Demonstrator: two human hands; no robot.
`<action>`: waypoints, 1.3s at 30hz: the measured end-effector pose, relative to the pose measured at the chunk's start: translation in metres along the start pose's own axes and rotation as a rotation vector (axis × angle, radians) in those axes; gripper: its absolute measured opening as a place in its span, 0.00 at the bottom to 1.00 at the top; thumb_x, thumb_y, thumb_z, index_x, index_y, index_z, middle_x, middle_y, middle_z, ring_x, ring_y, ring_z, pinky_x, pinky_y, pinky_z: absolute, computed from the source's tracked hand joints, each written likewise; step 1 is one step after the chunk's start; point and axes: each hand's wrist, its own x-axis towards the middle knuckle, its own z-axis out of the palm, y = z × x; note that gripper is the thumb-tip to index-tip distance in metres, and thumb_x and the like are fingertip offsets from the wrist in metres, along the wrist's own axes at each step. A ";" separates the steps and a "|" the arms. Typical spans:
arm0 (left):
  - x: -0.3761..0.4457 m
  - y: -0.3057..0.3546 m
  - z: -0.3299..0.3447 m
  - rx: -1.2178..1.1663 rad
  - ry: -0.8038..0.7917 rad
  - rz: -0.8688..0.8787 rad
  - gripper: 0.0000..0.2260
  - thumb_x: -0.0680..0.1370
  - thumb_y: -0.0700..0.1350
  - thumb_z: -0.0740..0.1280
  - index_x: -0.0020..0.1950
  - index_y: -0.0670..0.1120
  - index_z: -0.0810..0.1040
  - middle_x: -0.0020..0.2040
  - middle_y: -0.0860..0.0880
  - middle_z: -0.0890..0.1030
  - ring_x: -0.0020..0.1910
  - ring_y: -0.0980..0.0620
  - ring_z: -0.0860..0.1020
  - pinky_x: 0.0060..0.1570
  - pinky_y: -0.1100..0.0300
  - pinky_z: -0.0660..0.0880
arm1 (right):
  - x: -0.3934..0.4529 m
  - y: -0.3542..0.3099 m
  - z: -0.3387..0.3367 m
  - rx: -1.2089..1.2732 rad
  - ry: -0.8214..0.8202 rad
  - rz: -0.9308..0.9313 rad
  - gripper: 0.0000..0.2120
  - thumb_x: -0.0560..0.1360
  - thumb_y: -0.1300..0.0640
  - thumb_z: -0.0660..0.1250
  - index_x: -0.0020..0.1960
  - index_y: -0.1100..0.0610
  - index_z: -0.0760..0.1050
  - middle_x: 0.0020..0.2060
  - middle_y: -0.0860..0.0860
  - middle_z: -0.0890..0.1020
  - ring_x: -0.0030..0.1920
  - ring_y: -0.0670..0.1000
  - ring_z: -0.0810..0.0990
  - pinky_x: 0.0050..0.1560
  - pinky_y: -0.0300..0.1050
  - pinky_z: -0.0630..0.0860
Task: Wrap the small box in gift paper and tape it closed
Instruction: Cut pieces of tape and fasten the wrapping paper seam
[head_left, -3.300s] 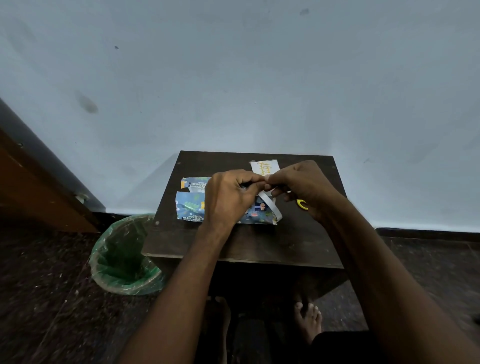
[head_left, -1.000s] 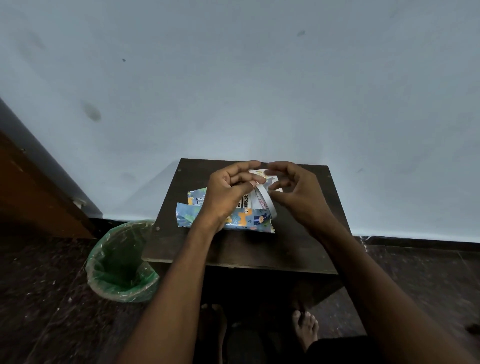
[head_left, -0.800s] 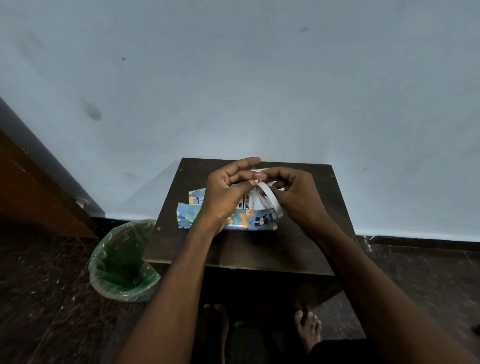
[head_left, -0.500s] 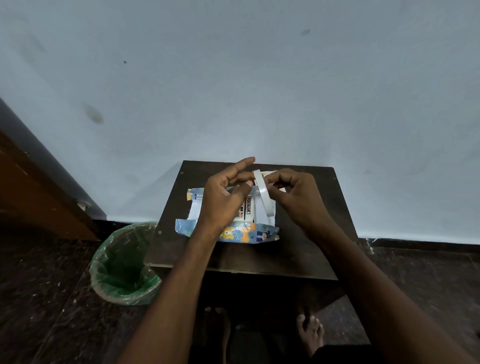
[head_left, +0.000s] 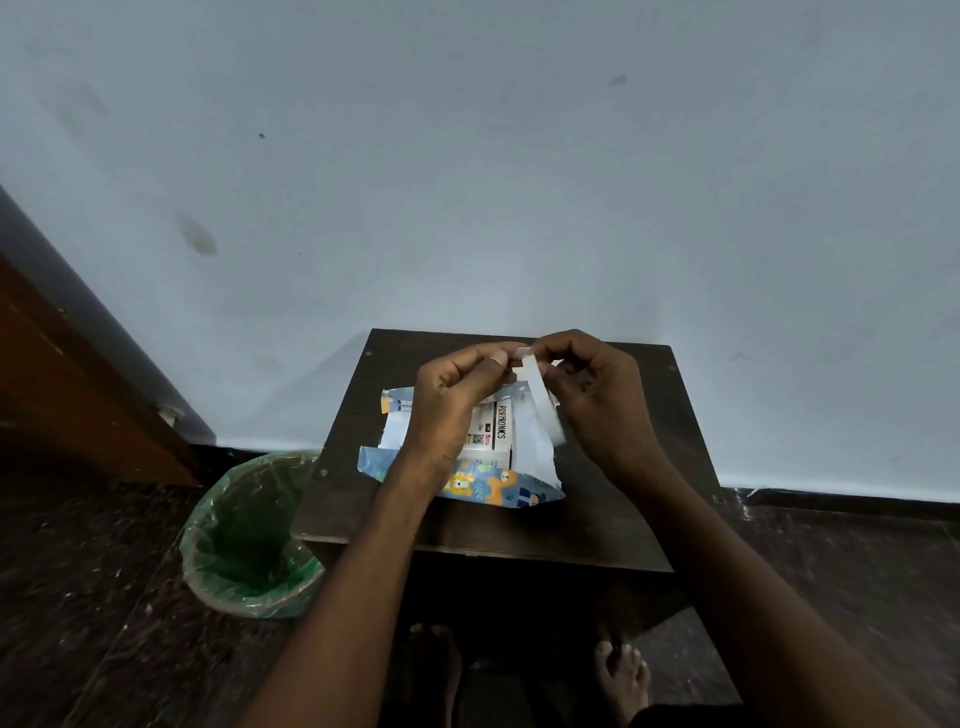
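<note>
A small white box (head_left: 492, 434) with black lettering lies on a sheet of blue cartoon-print gift paper (head_left: 493, 486) on a dark wooden stool (head_left: 597, 512). The paper's edges are folded up loosely around the box. A thin white roll of tape (head_left: 543, 402) is held edge-on above the box. My right hand (head_left: 592, 400) grips the roll. My left hand (head_left: 449, 397) pinches the tape's loose end at the roll's top with thumb and forefinger. The hands cover the box's far end.
A bin with a green liner (head_left: 249, 540) stands on the floor left of the stool. A pale wall (head_left: 519, 182) rises right behind the stool, a brown door (head_left: 62, 384) at left. My bare feet (head_left: 621, 678) rest on the dark floor beneath.
The hands with the tape roll rose slightly above the box, and the roll turned edge-on. The left fingers closed onto the tape's end. The paper opened, showing the box.
</note>
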 end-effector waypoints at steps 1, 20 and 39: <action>0.000 0.001 0.001 -0.010 -0.005 0.011 0.10 0.84 0.38 0.67 0.62 0.38 0.86 0.58 0.41 0.88 0.59 0.39 0.86 0.65 0.45 0.81 | 0.000 0.000 0.000 0.017 0.000 0.017 0.08 0.78 0.66 0.71 0.51 0.54 0.84 0.46 0.45 0.87 0.42 0.54 0.81 0.42 0.58 0.82; 0.000 0.003 0.003 -0.082 0.054 -0.041 0.09 0.80 0.41 0.74 0.58 0.39 0.88 0.53 0.40 0.88 0.53 0.40 0.87 0.60 0.41 0.81 | -0.003 -0.005 -0.001 0.095 -0.103 0.085 0.07 0.80 0.66 0.71 0.51 0.55 0.85 0.41 0.45 0.86 0.39 0.47 0.80 0.42 0.45 0.79; 0.003 0.004 0.008 -0.124 0.176 -0.062 0.05 0.80 0.44 0.75 0.51 0.43 0.89 0.51 0.41 0.88 0.50 0.46 0.86 0.56 0.49 0.82 | -0.004 -0.001 0.003 -0.136 -0.101 0.022 0.09 0.77 0.67 0.69 0.48 0.55 0.83 0.43 0.44 0.85 0.43 0.43 0.80 0.45 0.32 0.73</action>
